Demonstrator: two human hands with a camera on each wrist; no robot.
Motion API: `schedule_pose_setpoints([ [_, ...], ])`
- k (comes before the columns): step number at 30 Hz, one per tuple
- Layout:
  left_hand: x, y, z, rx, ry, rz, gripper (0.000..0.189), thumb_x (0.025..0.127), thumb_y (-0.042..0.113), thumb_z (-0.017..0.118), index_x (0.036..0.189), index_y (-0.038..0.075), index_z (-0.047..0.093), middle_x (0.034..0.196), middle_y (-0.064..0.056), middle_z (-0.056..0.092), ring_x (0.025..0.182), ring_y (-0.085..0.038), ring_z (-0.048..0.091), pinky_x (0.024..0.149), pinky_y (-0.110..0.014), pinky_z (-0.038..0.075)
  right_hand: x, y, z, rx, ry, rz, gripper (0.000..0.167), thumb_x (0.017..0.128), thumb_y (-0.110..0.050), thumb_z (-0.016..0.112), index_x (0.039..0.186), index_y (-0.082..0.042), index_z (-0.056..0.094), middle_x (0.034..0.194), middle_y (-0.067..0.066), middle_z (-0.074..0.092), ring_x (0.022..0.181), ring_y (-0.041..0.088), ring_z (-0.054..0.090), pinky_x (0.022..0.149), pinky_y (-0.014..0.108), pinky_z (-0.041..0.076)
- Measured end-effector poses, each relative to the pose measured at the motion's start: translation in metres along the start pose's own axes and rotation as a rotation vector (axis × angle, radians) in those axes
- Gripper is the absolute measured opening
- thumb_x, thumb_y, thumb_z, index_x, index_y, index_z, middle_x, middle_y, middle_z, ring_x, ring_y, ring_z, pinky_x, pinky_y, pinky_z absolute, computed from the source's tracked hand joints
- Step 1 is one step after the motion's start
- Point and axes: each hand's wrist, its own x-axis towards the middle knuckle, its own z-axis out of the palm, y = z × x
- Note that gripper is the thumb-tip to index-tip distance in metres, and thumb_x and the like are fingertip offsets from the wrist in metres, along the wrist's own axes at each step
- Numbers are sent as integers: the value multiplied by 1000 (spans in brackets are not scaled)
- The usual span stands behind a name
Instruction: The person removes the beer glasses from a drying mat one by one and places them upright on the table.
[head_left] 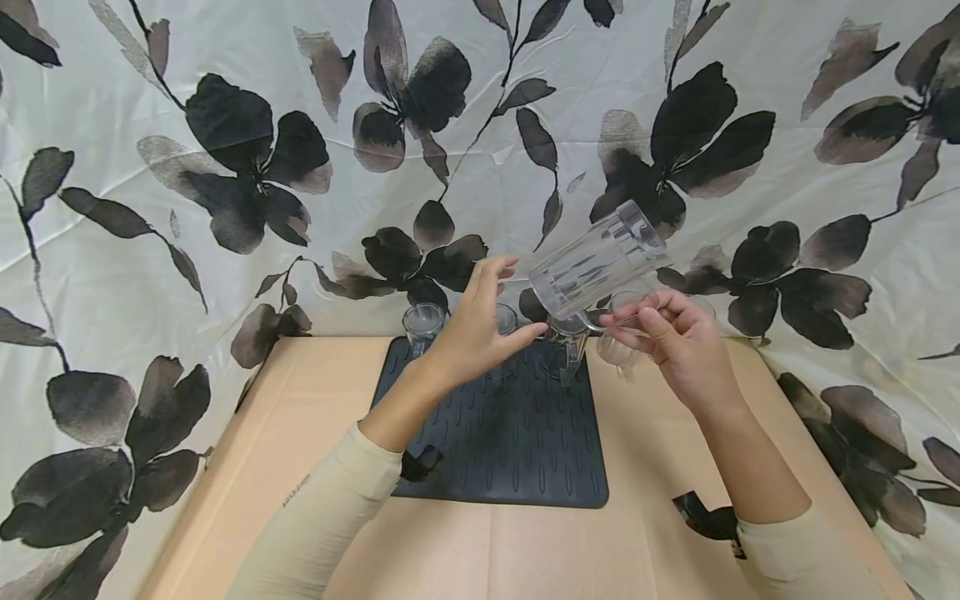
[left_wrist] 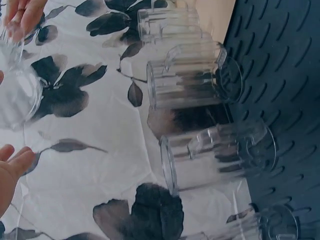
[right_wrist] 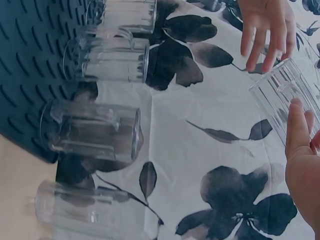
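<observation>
Before floral cloth [head_left: 517, 192], mat [head_left: 517, 458] on tabletop [head_left: 555, 550], right grip [head_left: 686, 346] pinching mug [head_left: 592, 260], left grip [head_left: 476, 329] spread

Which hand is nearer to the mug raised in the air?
The right: the right hand holds the raised mug. The left hand is open off the mug's left end, seemingly not touching it.

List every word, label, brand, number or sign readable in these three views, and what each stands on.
No text is readable.
Left sleeve: one short line of small dark lettering, too small and blurred to read.
Clear mug in the right hand, standing mugs, dark mat and floral cloth: no lettering that I can make out.
</observation>
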Motion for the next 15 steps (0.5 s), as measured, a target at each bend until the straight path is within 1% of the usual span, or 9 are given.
schedule_pose_setpoints([
  [2,-2,-2,-5,9,13,8,86,89,23,83,154,4,29,153,-17,37,140,-31,46,114,-46,45,0,-3,-5,-11,2,-5,7,105,5,50,105,4,57,105,10,74,104,22,77,91,37,57],
  [6,-7,-7,-14,16,28,5,86,89,23,84,154,4,31,155,-15,37,140,-28,45,116,-44,43,-1,-9,-15,-44,9,-30,7,104,7,50,105,5,57,106,10,75,104,21,77,89,35,57],
  [11,-16,-13,-25,43,18,-26,85,90,26,82,156,5,32,158,-14,36,142,-27,45,116,-46,42,-5,-15,-29,-87,43,-48,7,103,7,51,105,8,58,105,11,75,102,20,77,88,34,57],
  [15,-25,-18,-32,72,13,-41,83,92,28,81,158,8,34,160,-11,37,146,-26,43,117,-48,41,-9,-19,-41,-105,74,-55,7,103,8,52,106,10,57,105,12,75,101,21,77,88,33,57],
])
